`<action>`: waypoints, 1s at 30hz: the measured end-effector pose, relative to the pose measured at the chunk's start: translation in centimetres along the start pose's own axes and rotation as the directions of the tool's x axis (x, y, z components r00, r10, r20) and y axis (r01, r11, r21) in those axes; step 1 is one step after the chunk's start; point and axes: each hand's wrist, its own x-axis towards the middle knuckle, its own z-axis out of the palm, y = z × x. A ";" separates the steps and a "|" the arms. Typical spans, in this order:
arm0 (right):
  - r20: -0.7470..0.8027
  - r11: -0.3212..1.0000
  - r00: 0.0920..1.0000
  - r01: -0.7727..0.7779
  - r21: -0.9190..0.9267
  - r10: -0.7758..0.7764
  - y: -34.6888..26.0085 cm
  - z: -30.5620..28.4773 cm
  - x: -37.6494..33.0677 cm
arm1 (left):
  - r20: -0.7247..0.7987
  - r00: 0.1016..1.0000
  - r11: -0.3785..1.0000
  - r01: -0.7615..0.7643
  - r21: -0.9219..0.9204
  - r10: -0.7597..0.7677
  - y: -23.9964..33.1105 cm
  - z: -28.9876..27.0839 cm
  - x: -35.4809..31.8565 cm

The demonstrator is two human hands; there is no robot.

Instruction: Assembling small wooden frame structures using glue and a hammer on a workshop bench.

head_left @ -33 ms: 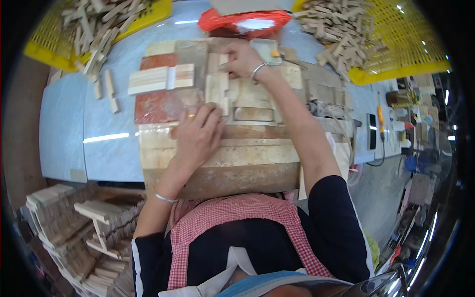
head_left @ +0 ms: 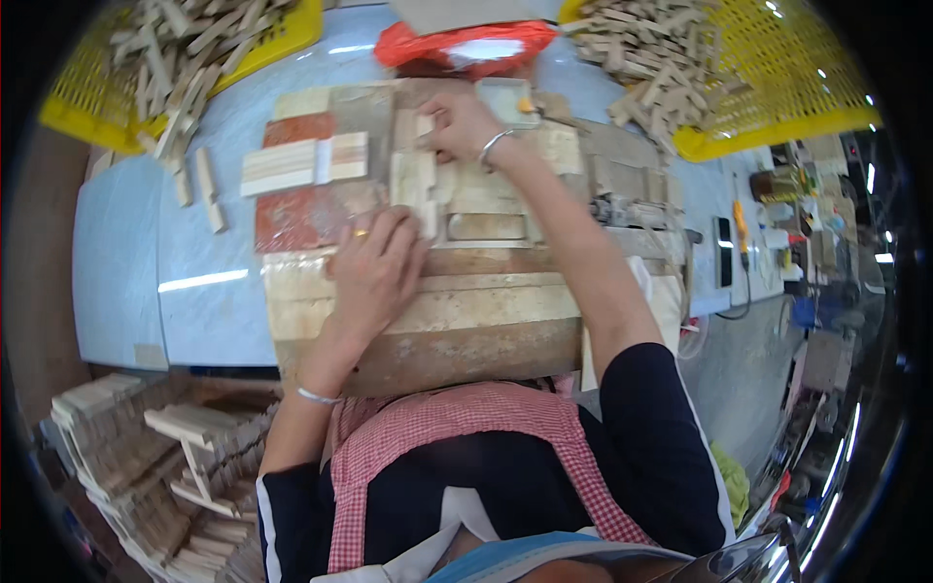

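Pinching a small wooden block (head_left: 424,126) in its grip, the right hand (head_left: 459,124) should seat it squarely — the left hand (head_left: 374,267), flat and released, steadying the wooden board (head_left: 428,321) below.

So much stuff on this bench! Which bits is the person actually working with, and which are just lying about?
In use:
left hand pressing flat on the wooden work board
right hand at the small pale wooden blocks

Lying about:
yellow baskets of wood pieces
red bag
loose sticks
stacked wooden parts
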 end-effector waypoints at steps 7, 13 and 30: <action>-0.076 0.973 0.985 0.136 -0.188 -0.153 0.7 1.8 -1.1 | 0.067 0.991 0.987 -0.119 0.107 0.112 -0.2 0.7 1.7; -0.298 0.918 0.919 0.138 -0.371 -0.259 3.8 -7.0 -2.0 | 0.113 0.990 0.988 -0.097 0.117 0.083 0.0 0.7 1.9; -0.732 0.895 0.532 -0.367 0.254 0.426 16.8 -27.0 -9.7 | 0.126 0.992 0.993 -0.039 0.114 0.024 0.4 0.5 2.0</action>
